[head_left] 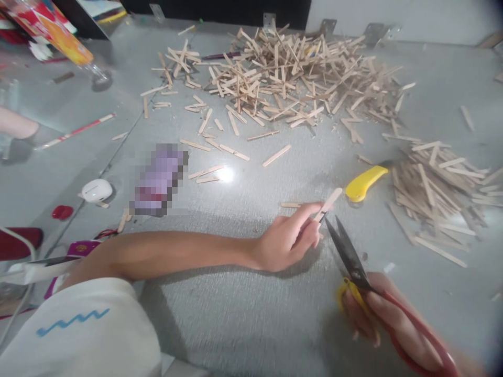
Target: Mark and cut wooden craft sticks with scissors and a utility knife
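Observation:
My left hand (288, 242) pinches a short wooden stick (328, 204) between thumb and fingers, its end pointing up and right. My right hand (379, 314) grips a pair of scissors (348, 251) with red and yellow handles; the dark blades are parted, their tips right at the lower end of the stick. Both hands hover just over the grey table (251, 303) near its front.
A big heap of wooden sticks (291, 73) covers the far middle. A second pile of sticks (440, 183) lies at the right, with a yellow cutter (365, 183) beside it. A blurred purple object (159, 180) and a white gadget (96, 191) lie at the left.

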The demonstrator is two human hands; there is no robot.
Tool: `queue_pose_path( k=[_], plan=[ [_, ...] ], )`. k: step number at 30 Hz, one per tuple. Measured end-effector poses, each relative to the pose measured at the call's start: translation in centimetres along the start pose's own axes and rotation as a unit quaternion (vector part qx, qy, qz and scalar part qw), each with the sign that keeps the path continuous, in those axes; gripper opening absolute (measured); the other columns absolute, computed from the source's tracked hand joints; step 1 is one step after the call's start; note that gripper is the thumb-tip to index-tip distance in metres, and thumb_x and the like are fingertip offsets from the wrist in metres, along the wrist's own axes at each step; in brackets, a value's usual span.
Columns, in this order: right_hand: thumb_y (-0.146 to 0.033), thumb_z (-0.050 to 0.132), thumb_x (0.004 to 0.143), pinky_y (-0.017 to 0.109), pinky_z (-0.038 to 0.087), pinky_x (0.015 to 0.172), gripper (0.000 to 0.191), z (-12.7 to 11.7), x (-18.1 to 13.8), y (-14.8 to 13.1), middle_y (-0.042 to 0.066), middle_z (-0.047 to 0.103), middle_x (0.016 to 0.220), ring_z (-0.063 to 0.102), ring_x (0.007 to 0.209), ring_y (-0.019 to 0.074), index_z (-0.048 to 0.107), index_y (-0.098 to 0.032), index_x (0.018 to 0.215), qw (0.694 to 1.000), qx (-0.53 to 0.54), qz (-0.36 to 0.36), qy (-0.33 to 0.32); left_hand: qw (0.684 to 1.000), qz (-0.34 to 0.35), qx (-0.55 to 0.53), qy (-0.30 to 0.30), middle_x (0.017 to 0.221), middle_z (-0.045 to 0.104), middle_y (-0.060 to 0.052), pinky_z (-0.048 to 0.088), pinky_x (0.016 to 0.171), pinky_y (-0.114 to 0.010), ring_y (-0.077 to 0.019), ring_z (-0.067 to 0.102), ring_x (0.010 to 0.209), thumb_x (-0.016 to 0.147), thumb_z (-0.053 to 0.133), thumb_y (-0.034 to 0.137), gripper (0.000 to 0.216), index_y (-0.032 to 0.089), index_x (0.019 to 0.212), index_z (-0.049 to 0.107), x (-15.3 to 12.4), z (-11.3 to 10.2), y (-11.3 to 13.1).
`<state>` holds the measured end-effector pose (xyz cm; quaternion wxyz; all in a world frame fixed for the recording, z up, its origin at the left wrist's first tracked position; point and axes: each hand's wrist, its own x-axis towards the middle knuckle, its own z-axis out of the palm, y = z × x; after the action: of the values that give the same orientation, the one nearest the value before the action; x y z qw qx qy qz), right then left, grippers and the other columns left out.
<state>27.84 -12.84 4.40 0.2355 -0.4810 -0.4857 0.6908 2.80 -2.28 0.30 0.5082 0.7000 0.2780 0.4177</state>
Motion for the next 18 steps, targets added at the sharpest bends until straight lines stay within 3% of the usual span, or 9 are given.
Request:
queue_pose_path(
  k=[5,11,18],
  plan=[
    [-0.064,0.049,0.114,0.031,0.047,0.049,0.064,0.0,0.0,1.3,0.002,0.057,0.05,0.057,0.049,0.0187,0.056,-0.026,0.063,1.0,0.016,0.024,-0.001,1.0,0.012,-0.007,0.0,0.072,0.066,0.003,0.043,0.049,-0.021,-0.0089,0.053,0.049,0.12,0.044,0.029,0.035,0.015,0.151,0.053,0.0,-0.2,0.1],
    [-0.069,0.048,0.112,0.03,0.039,0.047,0.068,0.3,0.2,0.7,0.0,0.054,0.045,0.051,0.043,0.0153,0.054,-0.026,0.06,0.999,0.025,0.04,-0.002,0.999,0.039,-0.008,-0.001,0.069,0.063,0.006,0.04,0.046,-0.017,-0.0065,0.048,0.044,0.119,0.046,0.026,0.034,0.017,0.151,0.054,0.0,-0.3,0.0],
    [-0.072,0.053,0.107,0.029,0.039,0.046,0.071,0.5,0.7,-0.1,-0.001,0.05,0.042,0.051,0.041,0.0148,0.052,-0.026,0.053,0.998,0.021,0.06,-0.003,0.999,0.045,0.012,-0.004,0.07,0.066,0.005,0.041,0.045,-0.017,-0.0079,0.052,0.046,0.119,0.048,0.029,0.033,0.019,0.15,0.055,-0.1,-0.4,0.0]
  ],
)
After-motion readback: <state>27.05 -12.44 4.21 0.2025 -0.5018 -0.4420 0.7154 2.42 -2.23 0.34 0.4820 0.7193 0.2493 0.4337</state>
